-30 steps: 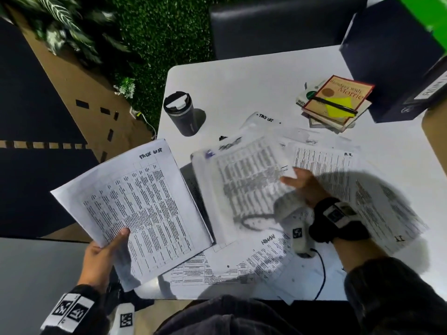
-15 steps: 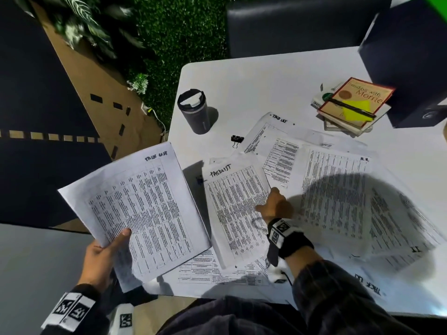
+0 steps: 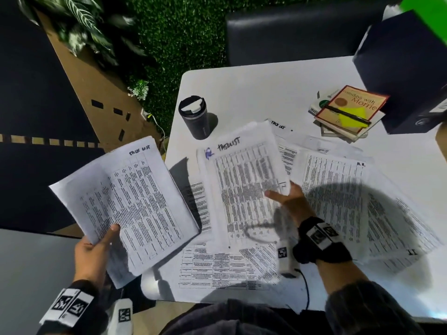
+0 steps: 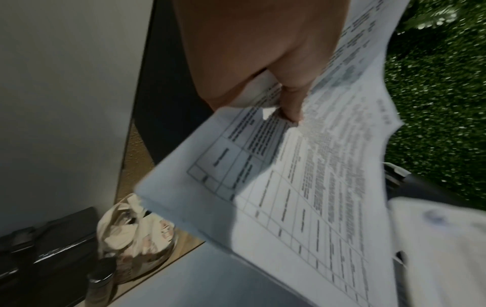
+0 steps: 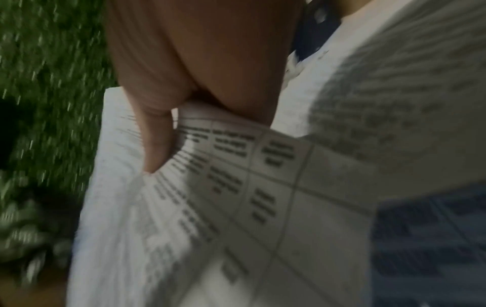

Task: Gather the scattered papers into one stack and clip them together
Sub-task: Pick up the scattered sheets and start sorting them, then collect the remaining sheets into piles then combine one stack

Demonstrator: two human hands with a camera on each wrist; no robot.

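At lower left of the head view, a bundle of gathered sheets (image 3: 125,204) is gripped by the left hand (image 3: 93,256), thumb on top near the bottom edge, fingers hidden underneath; bundle is held up off the white table (image 3: 254,93), partly past its left edge. Same grip is seen in the left wrist view: thumb (image 4: 290,101) pressed onto the printed page (image 4: 302,187). At centre frame, a lifted sheet headed "TASKLIST" (image 3: 244,189) is pinched at its right edge by the right hand (image 3: 292,201), thumb on top; sheet is blurred w/ motion. Pinch confirmed in the right wrist view, thumb (image 5: 157,145) over the grid-printed paper (image 5: 236,207). More loose papers (image 3: 338,201) are spread flat on the table at centre & right, overlapping each other, some under the lifted sheet. Above the lifted sheet, toward upper centre, a dark travel mug (image 3: 194,119) stands upright. At upper right, a small pile of books (image 3: 348,114) w/ a black pen (image 3: 348,114) across the top cover lies beside a dark box (image 3: 399,68). No clip can be made out.
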